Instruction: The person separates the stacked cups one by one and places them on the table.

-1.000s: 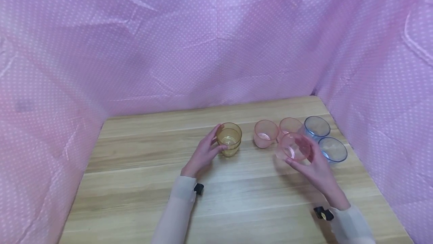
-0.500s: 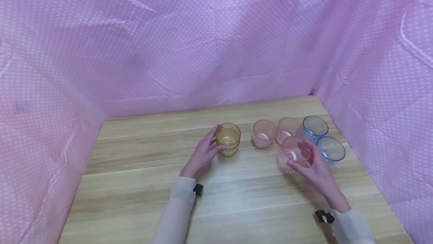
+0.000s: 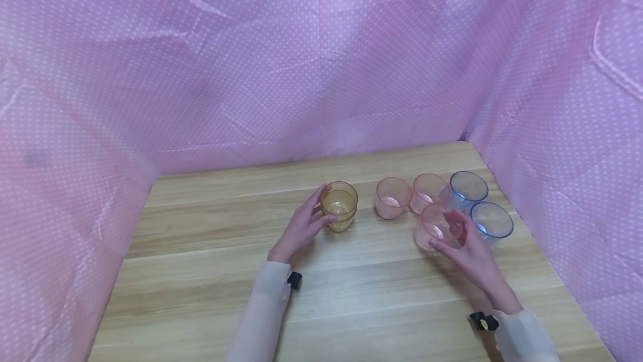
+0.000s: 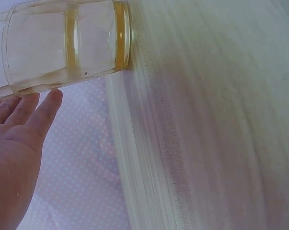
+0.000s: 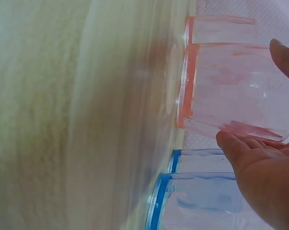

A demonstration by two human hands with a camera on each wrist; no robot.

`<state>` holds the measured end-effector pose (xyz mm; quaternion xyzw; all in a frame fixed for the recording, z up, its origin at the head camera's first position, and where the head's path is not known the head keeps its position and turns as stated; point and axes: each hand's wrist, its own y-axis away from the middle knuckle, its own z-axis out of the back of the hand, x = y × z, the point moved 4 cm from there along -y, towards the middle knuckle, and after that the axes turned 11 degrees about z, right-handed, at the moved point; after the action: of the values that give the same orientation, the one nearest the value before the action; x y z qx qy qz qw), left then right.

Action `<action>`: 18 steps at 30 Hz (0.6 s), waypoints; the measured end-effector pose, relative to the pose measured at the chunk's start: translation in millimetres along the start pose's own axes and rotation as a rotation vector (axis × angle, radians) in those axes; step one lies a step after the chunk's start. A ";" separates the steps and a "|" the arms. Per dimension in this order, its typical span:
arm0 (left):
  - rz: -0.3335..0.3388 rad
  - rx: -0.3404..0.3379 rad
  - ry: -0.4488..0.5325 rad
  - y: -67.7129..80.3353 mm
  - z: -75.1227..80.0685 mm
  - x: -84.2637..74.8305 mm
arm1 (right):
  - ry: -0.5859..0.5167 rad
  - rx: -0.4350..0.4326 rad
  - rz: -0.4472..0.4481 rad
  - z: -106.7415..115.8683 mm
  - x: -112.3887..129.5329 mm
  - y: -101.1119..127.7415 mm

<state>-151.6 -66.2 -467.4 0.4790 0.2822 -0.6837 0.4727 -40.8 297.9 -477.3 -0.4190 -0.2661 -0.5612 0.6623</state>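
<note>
Fingers of the left hand (image 3: 301,228) curl around the see-through yellow plastic cup (image 3: 339,206) standing on the wooden table (image 3: 201,273), maybe to keep it still, while the right hand (image 3: 469,253) pinches a clear pink plastic cup (image 3: 435,226) beside two blue ones (image 3: 479,206).

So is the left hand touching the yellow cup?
Touching. In the head view the left hand wraps its thumb and fingers against the yellow cup; the left wrist view shows fingertips meeting its side.

Two clear blue plastic cups (image 3: 479,206) and two pink ones (image 3: 409,196) are crowding the wooden table's (image 3: 201,273) right rear; its left half is lying open.
</note>
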 end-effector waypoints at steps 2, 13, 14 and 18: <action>-0.006 -0.002 -0.003 -0.2 0.0 -0.4 | -0.001 0.008 -0.006 -0.4 -1.1 -0.3; -0.015 -0.001 0.021 0.0 1.0 0.9 | -0.003 0.018 0.011 -0.9 -5.8 0.6; -0.018 -0.001 0.023 0.0 1.0 1.1 | 0.000 0.018 0.015 -0.7 -6.0 0.7; -0.028 -0.001 0.032 0.3 0.9 1.6 | 0.004 0.022 0.016 -0.1 -5.5 1.5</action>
<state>-151.8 -67.7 -468.4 0.4855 0.2967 -0.6823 0.4590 -40.6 300.7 -482.3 -0.4128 -0.2674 -0.5540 0.6717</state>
